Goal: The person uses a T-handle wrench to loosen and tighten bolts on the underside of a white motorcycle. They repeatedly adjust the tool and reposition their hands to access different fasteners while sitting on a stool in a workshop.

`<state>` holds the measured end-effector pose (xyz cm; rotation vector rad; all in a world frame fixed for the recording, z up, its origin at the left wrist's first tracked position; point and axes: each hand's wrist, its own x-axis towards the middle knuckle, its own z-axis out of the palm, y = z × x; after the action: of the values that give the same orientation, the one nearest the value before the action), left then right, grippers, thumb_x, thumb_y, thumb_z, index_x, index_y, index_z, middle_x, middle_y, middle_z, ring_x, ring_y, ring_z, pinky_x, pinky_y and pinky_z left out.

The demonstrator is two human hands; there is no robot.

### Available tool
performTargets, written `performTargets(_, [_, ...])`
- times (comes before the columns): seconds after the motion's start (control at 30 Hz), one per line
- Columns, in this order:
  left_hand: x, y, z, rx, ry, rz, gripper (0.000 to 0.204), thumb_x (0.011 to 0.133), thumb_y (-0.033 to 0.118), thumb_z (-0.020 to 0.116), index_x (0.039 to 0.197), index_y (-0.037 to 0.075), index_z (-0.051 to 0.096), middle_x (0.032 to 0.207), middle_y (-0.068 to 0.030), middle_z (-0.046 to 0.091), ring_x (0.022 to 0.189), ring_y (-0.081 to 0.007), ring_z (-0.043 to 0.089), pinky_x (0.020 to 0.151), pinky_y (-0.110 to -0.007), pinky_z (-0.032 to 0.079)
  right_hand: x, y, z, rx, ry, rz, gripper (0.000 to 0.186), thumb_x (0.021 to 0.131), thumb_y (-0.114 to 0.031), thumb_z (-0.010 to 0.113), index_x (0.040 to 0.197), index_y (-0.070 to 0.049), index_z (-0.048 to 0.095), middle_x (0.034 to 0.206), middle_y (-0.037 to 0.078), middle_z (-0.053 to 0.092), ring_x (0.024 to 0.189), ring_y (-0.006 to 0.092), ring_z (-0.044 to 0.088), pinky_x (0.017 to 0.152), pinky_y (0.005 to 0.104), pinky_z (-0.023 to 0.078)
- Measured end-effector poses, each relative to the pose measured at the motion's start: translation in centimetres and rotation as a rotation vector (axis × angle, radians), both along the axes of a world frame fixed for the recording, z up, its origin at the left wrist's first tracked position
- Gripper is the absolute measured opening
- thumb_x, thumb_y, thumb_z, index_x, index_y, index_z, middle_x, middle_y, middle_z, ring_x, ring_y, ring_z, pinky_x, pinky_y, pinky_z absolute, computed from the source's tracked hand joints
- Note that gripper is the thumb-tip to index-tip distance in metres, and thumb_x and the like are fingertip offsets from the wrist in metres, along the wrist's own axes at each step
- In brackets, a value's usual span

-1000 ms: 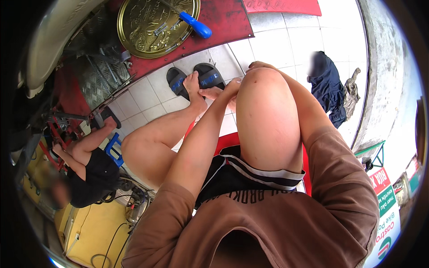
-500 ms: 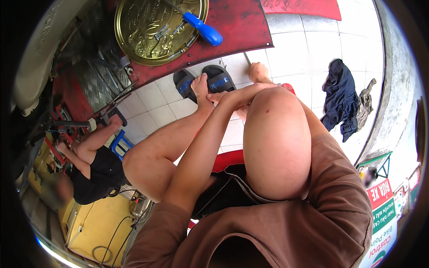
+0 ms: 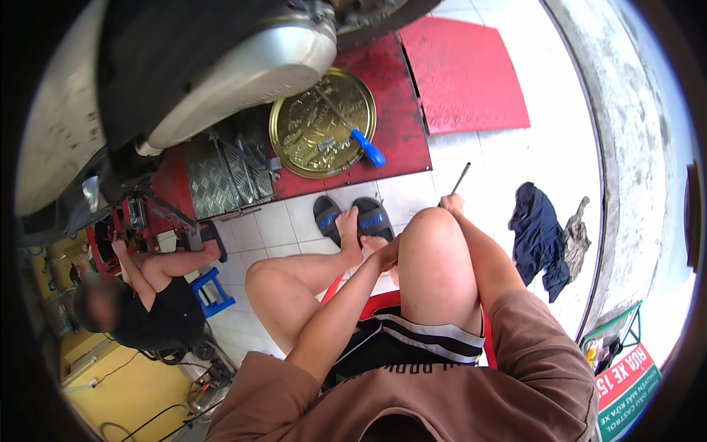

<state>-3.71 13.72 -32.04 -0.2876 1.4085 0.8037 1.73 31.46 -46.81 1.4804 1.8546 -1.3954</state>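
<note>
My right hand (image 3: 452,203), just beyond my raised right knee, is closed around a thin dark rod (image 3: 462,179). The rod's free end points away from me and slightly right; its lower end is hidden. My left hand (image 3: 390,255) reaches between my legs against the inner side of the right knee, which covers its fingers. Ahead of my feet, a round gold metal tray (image 3: 293,118) rests on a red platform. On it lie a screwdriver with a blue handle (image 3: 368,149) and several small bolts (image 3: 328,145).
A motorbike (image 3: 250,74) stands over the platform (image 3: 394,103); a red ramp (image 3: 468,81) adjoins it. Black sandals (image 3: 372,217) lie by my feet. Dark cloth (image 3: 541,236) is on the tiles at right, near a wall. Another person (image 3: 162,313) sits at left beside a blue stool (image 3: 213,292).
My view has shifted, bringing the motorbike into sight above the tray. The rod in my right hand leaned left before and now leans right. My left hand remains near the knee.
</note>
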Motion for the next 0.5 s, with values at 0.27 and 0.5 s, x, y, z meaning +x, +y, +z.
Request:
performTargets(0.27, [-6.3, -0.8, 11.0, 0.524, 0.006, 0.251, 0.044, 0.094, 0.049, 0.038, 0.105, 0.011, 0.057, 0.093, -0.0030, 0.059, 0.086, -0.0153, 0.059, 0.075, -0.033, 0.048, -0.1, 7.0, 9.1, 0.285, 0.162, -0.555, 0.050, 0.090, -0.032, 0.041, 0.067, 0.005, 0.066, 0.069, 0.020, 0.065, 0.068, 0.0294, 0.065, 0.071, 0.0397, 0.048])
performTargets(0.5, [-4.6, -3.6, 14.8, 0.476, 0.714, 0.233, 0.036, 0.092, 0.026, 0.057, 0.123, 0.009, 0.049, 0.116, -0.0053, 0.054, 0.104, -0.0142, 0.054, 0.079, -0.030, 0.046, -5.6, 12.6, 29.7, -0.082, 0.959, -0.766, 0.033, 0.095, -0.025, 0.033, 0.069, -0.008, 0.046, 0.051, 0.003, 0.041, 0.040, 0.0099, 0.030, 0.037, 0.0238, 0.019])
